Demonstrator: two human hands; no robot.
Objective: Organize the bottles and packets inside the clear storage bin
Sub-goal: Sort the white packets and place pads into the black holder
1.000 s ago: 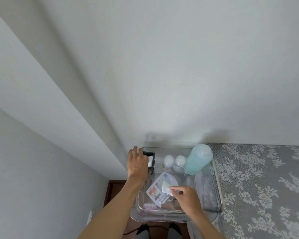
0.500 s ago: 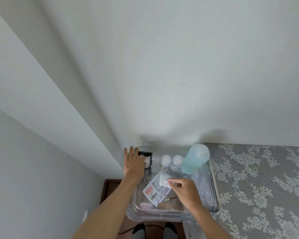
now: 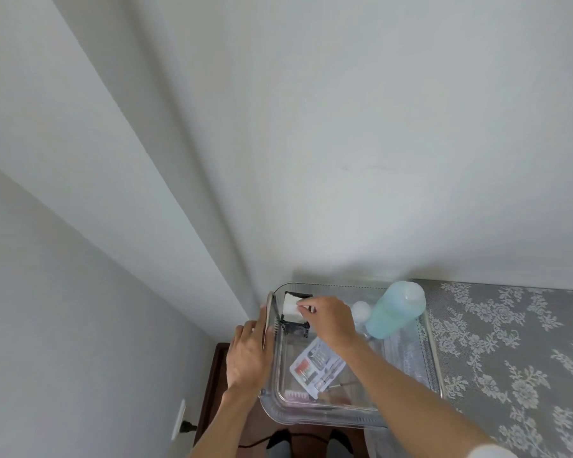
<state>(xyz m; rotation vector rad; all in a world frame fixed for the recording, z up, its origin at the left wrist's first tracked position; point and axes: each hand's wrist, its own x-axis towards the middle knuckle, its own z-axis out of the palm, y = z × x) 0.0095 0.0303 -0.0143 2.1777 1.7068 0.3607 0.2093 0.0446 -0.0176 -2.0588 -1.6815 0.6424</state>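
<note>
The clear storage bin (image 3: 407,365) sits at the table's left end against the wall. In its back left corner stands a small black holder (image 3: 295,326) with white packets (image 3: 291,307) in it. My right hand (image 3: 329,317) reaches across the bin and pinches a small white packet at the holder's top. My left hand (image 3: 248,353) lies against the outside of the bin's left wall, steadying it. A tall light-blue bottle (image 3: 394,312) stands at the back right, with a small white-capped bottle (image 3: 360,308) beside it. A flat packet of tools (image 3: 318,365) lies on the bin's floor.
A grey lace tablecloth (image 3: 510,358) covers the table to the right of the bin. The white wall rises directly behind. Below left are dark wooden furniture (image 3: 212,391) and a wall socket with a plug (image 3: 183,424). A pink item (image 3: 296,396) lies at the bin's front.
My right hand lifted the small white packet off the flat packet and carried it to the black holder. My left hand let go of the holder and moved to the bin's left wall.
</note>
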